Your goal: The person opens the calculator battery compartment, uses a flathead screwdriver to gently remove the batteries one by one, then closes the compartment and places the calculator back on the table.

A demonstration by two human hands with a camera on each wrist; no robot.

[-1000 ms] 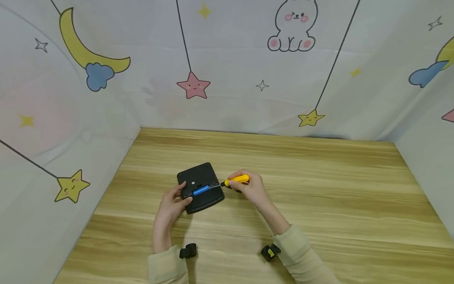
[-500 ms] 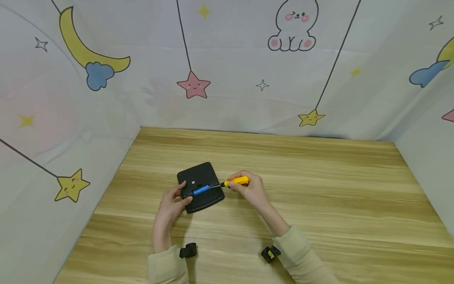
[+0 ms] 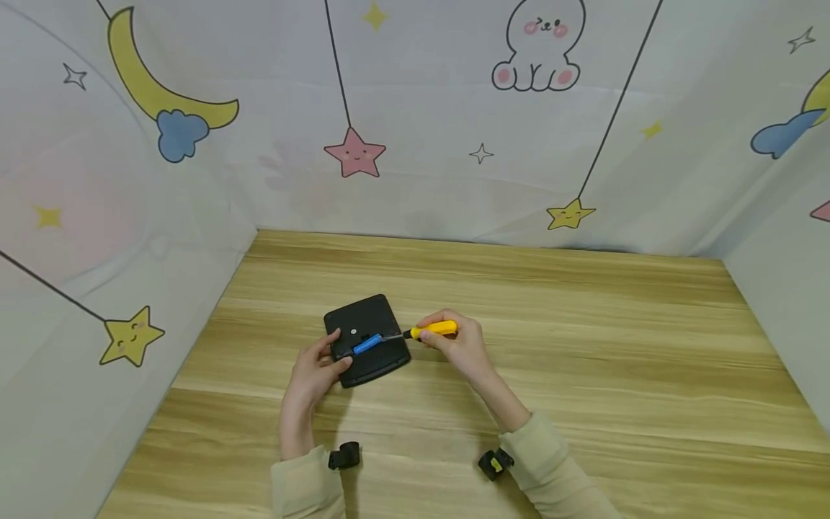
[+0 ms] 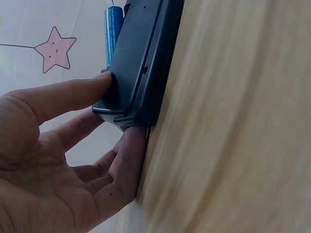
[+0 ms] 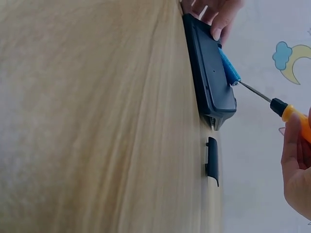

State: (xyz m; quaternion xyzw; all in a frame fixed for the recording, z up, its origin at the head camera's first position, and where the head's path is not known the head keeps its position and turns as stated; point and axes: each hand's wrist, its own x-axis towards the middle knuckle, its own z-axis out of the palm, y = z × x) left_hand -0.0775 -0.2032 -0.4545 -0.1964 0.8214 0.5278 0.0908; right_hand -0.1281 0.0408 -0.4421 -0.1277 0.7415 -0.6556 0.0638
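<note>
A black device, like a calculator lying face down (image 3: 359, 317), rests on the table. In its long slot a blue battery (image 3: 367, 344) is tilted, its right end raised and its left end low. My left hand (image 3: 313, 375) grips the device's left side, thumb on top and other fingers at the edge and beneath, as the left wrist view shows. My right hand (image 3: 462, 347) pinches the yellow handle of a screwdriver (image 3: 436, 330). The thin metal shaft points left, its tip touching the battery's raised end in the right wrist view.
A small black battery cover (image 5: 212, 161) lies on the wooden table (image 3: 583, 360) right of the device, mostly hidden in the head view by my right hand. White printed fabric (image 3: 428, 194) walls the back and sides. Cameras (image 3: 344, 455) sit at both wrists.
The battery's right end has come up out of the slot, with the screwdriver tip rising slightly at it. My left hand keeps its hold on the device.
</note>
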